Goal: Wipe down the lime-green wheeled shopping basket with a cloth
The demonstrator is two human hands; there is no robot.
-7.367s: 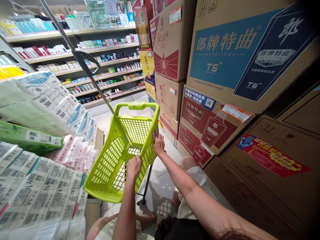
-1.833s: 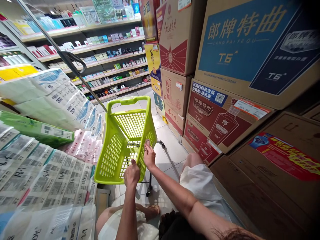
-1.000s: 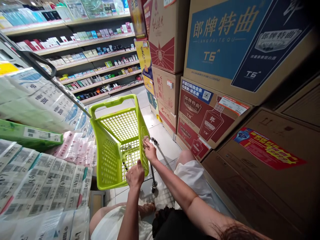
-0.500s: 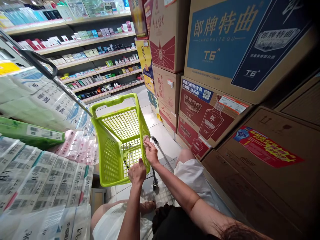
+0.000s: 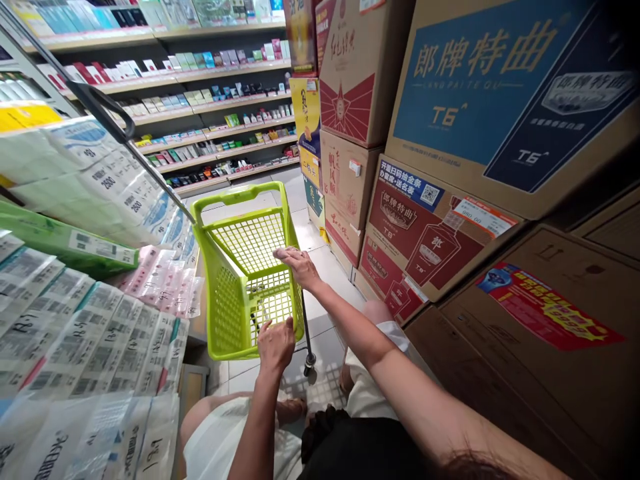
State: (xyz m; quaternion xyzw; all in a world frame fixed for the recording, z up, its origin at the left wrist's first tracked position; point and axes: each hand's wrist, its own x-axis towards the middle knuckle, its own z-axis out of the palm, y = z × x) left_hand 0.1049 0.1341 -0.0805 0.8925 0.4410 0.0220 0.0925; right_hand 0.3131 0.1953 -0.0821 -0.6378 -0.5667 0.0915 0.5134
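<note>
A lime-green rolling shopping basket [image 5: 227, 313] with lattice walls stands in front of me, its inside showing only the grid bottom. My left hand [image 5: 277, 343] is at the near rim, fingers curled over the edge; part of the grip is hidden behind the hand. Over the right-hand rim lies my right hand [image 5: 301, 268], fingers stretched out flat and pointing left across the basket; whether it touches the rim I cannot tell. From the basket's far left corner a long grey pull handle [image 5: 107, 113] slants up and left. A caster [image 5: 310, 362] shows below the right side.
Stacked cardboard cartons [image 5: 445, 247] line the right side. Plastic-wrapped paper packs [image 5: 105, 333] and a green pack [image 5: 65, 237] are piled on the left. Shelves [image 5: 180, 120] of small boxed goods cross the far end. Pale floor tiles [image 5: 320, 313] run between them.
My right hand has moved up and left, its fingers straightening over the rim. My left hand stays at the near rim. The view has shifted slightly, moving the surroundings to the right.
</note>
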